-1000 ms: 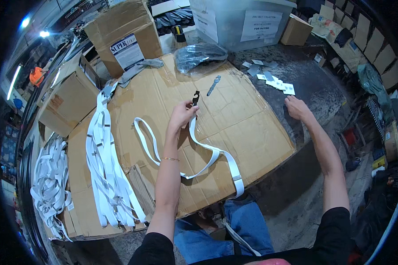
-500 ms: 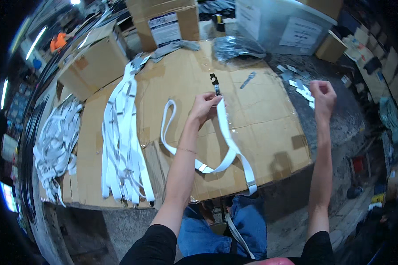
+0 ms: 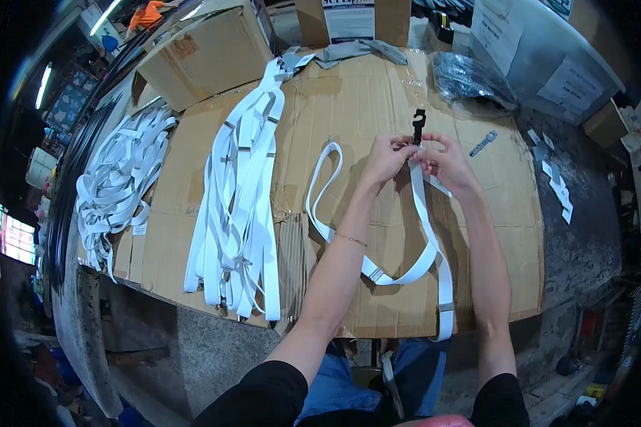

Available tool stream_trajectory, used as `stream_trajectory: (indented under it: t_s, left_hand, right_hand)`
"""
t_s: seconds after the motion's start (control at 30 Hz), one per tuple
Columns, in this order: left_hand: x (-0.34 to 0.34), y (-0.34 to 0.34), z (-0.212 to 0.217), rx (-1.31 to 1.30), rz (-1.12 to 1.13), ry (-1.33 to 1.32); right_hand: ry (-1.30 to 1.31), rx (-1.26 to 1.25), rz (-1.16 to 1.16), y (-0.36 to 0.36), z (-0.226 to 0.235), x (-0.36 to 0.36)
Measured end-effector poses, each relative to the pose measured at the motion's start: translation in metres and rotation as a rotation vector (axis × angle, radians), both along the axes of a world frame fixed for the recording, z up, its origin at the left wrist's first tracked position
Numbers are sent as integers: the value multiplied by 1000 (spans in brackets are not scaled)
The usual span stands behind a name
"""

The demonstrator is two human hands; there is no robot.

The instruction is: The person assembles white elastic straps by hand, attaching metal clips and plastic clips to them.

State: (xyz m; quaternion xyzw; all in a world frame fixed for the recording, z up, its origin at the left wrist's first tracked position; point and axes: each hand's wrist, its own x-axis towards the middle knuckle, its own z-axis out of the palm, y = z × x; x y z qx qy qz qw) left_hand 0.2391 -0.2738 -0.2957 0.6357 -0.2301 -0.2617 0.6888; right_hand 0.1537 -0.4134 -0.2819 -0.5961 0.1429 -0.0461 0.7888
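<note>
A white strap (image 3: 421, 206) with metal slide buckles lies in a Y shape, one branch looped to the left. At its far end is a black hook (image 3: 419, 121), pointing away from me. My left hand (image 3: 390, 162) pinches the strap end just below the hook. Against the same spot, from the right, my right hand (image 3: 446, 167) is closed, thumb and fingertips on the strap. Whether a small piece sits between the right fingertips is hidden. A short grey strip (image 3: 483, 143) lies right of my right hand.
Beneath everything is a cardboard sheet (image 3: 363, 107). To the left lie a long bundle of white straps (image 3: 238, 192) and a tangled strap pile (image 3: 121, 178). Carton (image 3: 206, 60), plastic bag (image 3: 470, 80) and clear tub (image 3: 541, 57) stand along the back. White tags (image 3: 559, 188) are scattered at right.
My right hand has come left from beside the white tags to the strap end, joining my left hand. The view has shifted, so the table things appear farther right.
</note>
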Motion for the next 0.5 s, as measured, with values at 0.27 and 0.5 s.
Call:
stream_trajectory:
  t_s: [0.27,0.5]
  left_hand:
    - [3,-2,-14,-106,-44,-79]
    - [-6,-11,-12,-59,36,-218]
  right_hand:
    - [-10,108,-5,-9,-10,-2]
    - [-42,91,59,-21,-11,-8]
